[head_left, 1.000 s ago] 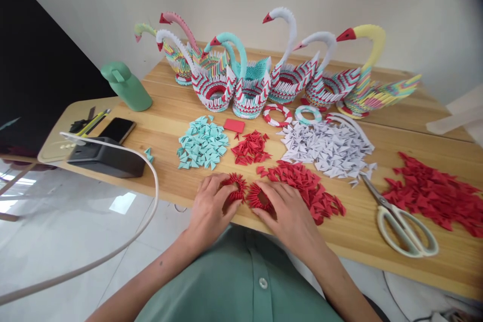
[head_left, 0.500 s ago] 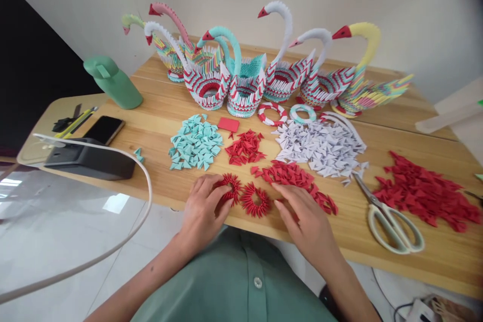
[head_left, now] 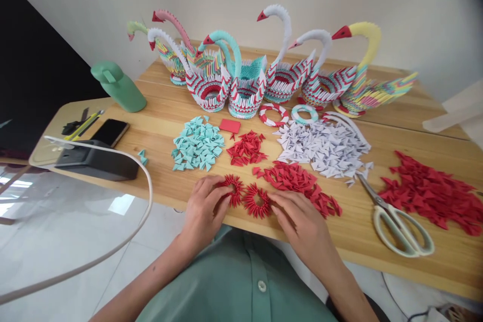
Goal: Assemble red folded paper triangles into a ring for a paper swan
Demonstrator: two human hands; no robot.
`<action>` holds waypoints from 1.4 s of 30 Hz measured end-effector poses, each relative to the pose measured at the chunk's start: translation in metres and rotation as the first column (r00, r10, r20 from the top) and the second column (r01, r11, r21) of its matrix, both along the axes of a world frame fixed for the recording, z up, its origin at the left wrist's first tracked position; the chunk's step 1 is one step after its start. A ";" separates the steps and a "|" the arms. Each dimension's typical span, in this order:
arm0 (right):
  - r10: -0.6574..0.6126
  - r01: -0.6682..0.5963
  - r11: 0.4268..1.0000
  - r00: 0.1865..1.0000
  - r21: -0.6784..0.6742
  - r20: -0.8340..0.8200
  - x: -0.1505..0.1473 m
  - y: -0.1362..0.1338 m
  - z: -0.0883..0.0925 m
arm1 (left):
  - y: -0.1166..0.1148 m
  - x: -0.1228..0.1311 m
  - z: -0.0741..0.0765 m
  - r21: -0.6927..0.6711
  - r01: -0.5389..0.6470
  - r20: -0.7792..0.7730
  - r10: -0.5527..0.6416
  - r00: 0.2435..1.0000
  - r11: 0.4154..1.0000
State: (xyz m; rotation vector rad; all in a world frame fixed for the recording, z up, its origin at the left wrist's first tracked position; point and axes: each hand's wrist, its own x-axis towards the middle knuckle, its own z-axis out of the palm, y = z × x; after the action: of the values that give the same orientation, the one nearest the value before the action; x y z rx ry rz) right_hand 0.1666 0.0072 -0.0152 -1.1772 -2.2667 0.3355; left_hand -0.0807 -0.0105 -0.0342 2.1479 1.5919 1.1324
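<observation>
Two spiky rings of folded red paper pieces lie side by side near the table's front edge. My left hand (head_left: 206, 206) curls at the left red paper ring (head_left: 237, 191), thumb and fingers on its left side. My right hand (head_left: 302, 219) has its thumb and forefinger at the right edge of the right red paper ring (head_left: 248, 206). Just beyond the rings are a pile of red folded paper pieces (head_left: 292, 178) and a smaller red pile (head_left: 246, 148).
Several paper swans (head_left: 247, 95) line the back. Turquoise pieces (head_left: 198, 143), white pieces (head_left: 324, 146), another red pile (head_left: 433, 191) and scissors (head_left: 402, 231) lie about. On the left are a green bottle (head_left: 118, 88), a phone (head_left: 109, 132) and a black stand (head_left: 98, 161) with a white cable (head_left: 145, 211).
My right hand has moved left, and its fingertips have come to the right ring. My left hand stays at the left ring. The whole view has shifted slightly.
</observation>
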 end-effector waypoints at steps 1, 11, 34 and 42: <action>0.004 -0.004 1.000 1.000 0.001 0.001 -0.001 0.000 0.000 | 0.002 -0.002 0.001 -0.014 0.007 0.020 -0.007 1.000 1.000; 0.031 -0.038 0.997 0.995 0.072 0.096 -0.016 0.011 0.007 | 0.041 -0.015 0.019 0.040 0.232 -0.134 -0.225 0.965 0.972; 0.065 -0.063 0.998 0.988 -0.020 0.142 -0.018 0.030 0.020 | 0.074 -0.011 0.034 -0.250 0.469 -0.333 -0.530 0.780 0.847; 0.005 -0.002 0.999 0.995 -0.033 0.100 -0.001 0.016 0.015 | 0.070 -0.013 0.034 -0.225 0.457 -0.276 -0.506 0.817 0.861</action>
State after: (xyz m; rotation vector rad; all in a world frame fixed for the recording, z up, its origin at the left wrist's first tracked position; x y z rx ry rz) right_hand 0.1651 0.0227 0.0000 -1.2321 -2.3578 0.3227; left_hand -0.0940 0.0591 -0.0004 2.5235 1.0757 0.4992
